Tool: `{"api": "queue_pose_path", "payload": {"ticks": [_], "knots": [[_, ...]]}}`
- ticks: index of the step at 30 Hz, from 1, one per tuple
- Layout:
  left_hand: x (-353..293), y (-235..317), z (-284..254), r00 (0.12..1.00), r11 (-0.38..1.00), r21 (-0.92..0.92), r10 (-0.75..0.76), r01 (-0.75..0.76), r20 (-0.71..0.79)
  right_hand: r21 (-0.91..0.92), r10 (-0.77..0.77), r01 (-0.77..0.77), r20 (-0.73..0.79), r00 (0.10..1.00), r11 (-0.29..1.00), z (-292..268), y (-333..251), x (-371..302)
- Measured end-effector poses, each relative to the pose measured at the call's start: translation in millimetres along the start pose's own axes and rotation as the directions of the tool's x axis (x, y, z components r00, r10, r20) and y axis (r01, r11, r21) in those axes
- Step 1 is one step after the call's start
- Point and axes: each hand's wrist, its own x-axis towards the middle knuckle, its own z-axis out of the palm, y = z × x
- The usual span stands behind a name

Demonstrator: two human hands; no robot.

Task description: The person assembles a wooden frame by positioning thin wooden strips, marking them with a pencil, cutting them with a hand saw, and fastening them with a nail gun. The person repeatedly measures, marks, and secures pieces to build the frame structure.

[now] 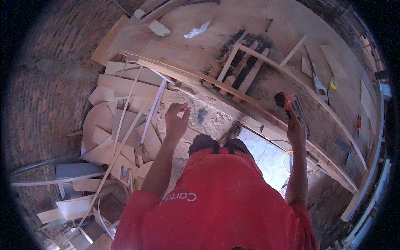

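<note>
In my right hand (296,132) is an orange-and-black power tool (292,101), its dark rounded end pointing away to the left; its exact kind is unclear. The tool is over the near side of a workbench (183,48), beside a curved wooden frame (318,96). My left hand (175,121) is raised left of the bench edge, with its fingers curled in a pinch. Something small and pale shows at those fingertips, too small to name. Inside the frame, several wooden strips (249,77) lie over a blackened patch of the bench top.
A pile of wood offcuts (121,125) fills the floor at left, against a brick wall (50,66). The bench holds a crumpled white paper (197,30), a handsaw (320,88), a yellow tape measure (333,83) and an orange-handled tool (359,123). A yellow cable (284,157) loops below the bench edge.
</note>
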Motion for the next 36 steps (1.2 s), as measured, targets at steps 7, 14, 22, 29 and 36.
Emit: {"api": "queue_pose_path", "payload": {"ticks": [7,14,22,29,36], "knots": [[38,-29,-6,0.992,0.993,0.015,-0.118,0.118,-0.041,-0.048,-0.016,0.014,-0.039,0.999,0.999,35,17,35],[169,-28,53,0.965,0.983,-0.112,0.169,-0.148,0.200,-0.160,0.065,-0.106,-0.241,0.968,0.981,39,-49,46],[310,-10,161,0.395,0.594,-0.503,0.800,-0.628,0.451,0.379,0.523,-0.535,0.144,0.840,0.755,109,-254,141],[318,-5,230,-0.306,0.222,-0.720,0.794,-0.657,0.525,0.004,0.603,-0.615,0.189,0.775,0.789,143,-290,174],[314,-4,240,-0.433,0.121,-0.667,0.672,-0.736,0.600,-0.079,0.671,-0.670,0.183,0.718,0.738,143,-304,182]]}}
